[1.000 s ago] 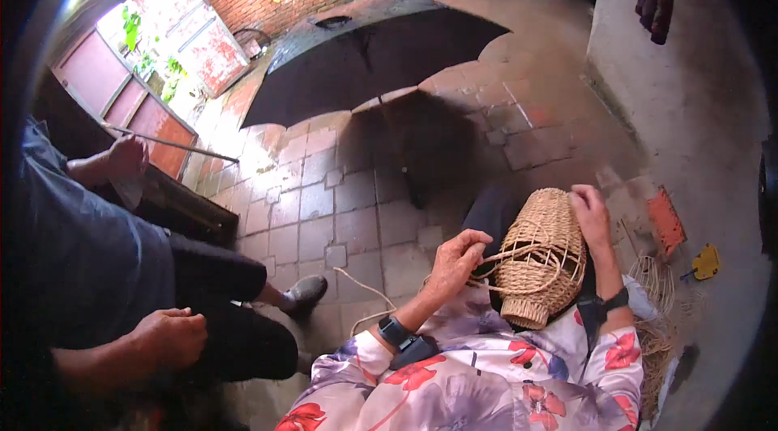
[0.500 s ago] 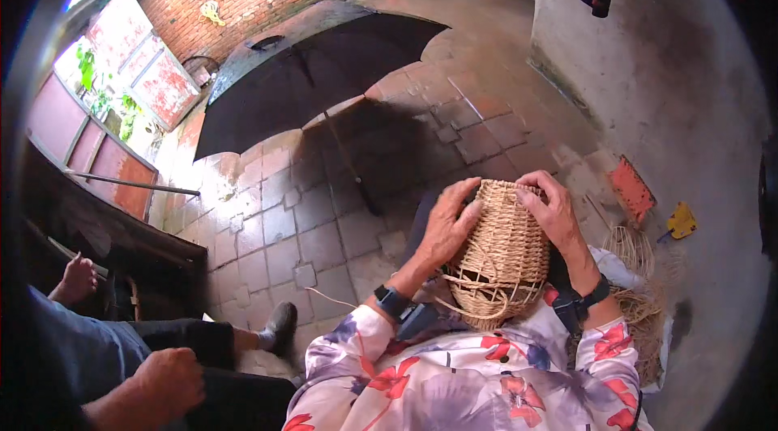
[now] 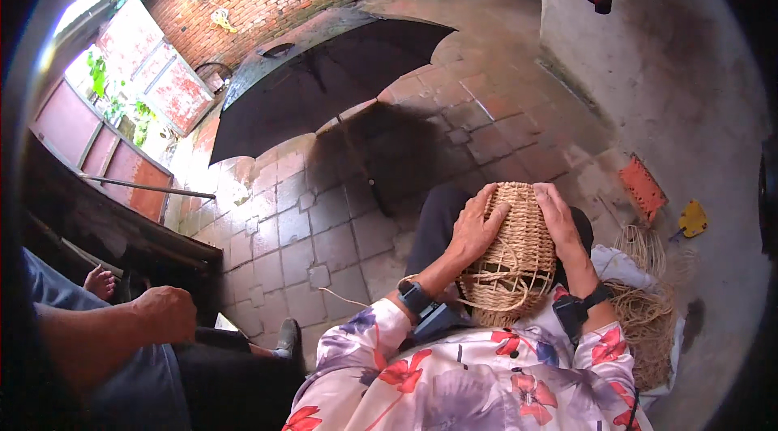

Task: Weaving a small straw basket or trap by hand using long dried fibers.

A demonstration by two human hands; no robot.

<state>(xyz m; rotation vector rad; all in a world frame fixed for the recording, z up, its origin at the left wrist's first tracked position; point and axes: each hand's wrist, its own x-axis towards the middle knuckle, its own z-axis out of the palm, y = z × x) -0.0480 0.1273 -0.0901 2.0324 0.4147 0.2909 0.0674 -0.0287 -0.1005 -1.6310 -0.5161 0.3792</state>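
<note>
A straw-coloured woven basket (image 3: pixel 521 248) rests on its side in my lap, between my thighs. My left hand (image 3: pixel 476 228) lies along its left side, thumb over the weave and fingers near the far end. On the opposite side my right hand (image 3: pixel 557 218) clasps it, fingers running along the edge and curling out of sight. Close to my body, the weave has an open gap crossed by loose strands (image 3: pixel 504 277). One thin strand (image 3: pixel 344 296) sticks out to the left of the basket.
Beside my right leg lies a heap of straw cord (image 3: pixel 644 325) with a white bag (image 3: pixel 620 267). An orange plastic piece (image 3: pixel 643 188) and a yellow tool (image 3: pixel 692 218) lie near the wall. An open black umbrella (image 3: pixel 324 78) stands ahead. Another person's fist (image 3: pixel 166 313) is at left.
My right hand has slid from the basket's far rim down onto its right side. My left hand still holds the left side. The other person's near arm has risen, and their foot has shifted.
</note>
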